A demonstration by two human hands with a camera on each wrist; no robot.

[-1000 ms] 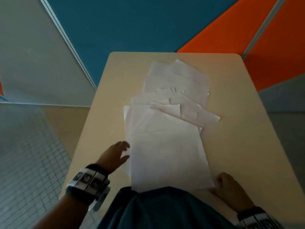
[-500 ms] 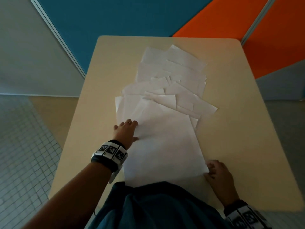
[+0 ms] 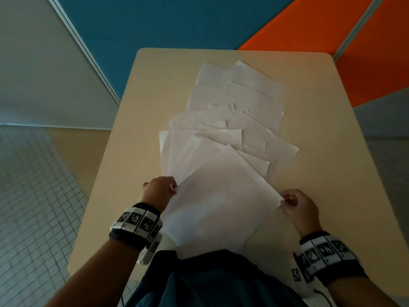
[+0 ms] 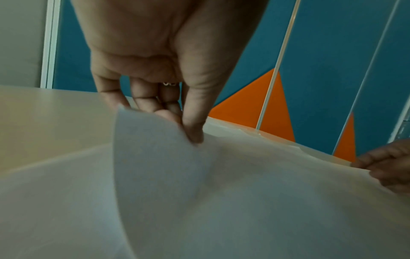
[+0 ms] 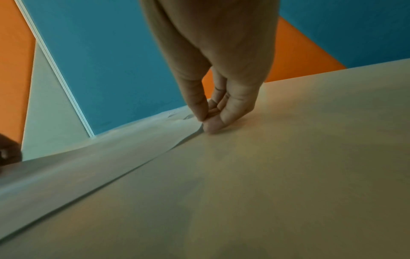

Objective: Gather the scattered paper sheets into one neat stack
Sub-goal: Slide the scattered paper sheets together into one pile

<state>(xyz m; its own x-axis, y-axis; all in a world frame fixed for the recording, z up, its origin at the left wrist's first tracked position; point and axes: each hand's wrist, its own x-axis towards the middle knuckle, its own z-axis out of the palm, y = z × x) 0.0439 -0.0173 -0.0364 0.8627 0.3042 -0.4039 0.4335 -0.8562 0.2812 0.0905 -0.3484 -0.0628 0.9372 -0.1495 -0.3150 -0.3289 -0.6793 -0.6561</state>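
You have the nearest sheet [image 3: 223,202] by its 2 far corners: your left hand [image 3: 159,191] clamps one between thumb and fingertips, curling that corner up, and your right hand [image 3: 297,207] nips the other between thumb and forefinger low against the table [image 3: 332,138]. The rest of the scattered sheets [image 3: 234,120] lie fanned and overlapping from just beyond this one to the table's far end. The risk, as I read it, is the sheet's limpness: pull unevenly and it will buckle or crease at the curled corner, or slip out of the lighter right-hand nip. Its near edge seems to overhang the table toward your body, so letting go early could send it to the floor. Dragging it may also shift the sheets it overlaps.
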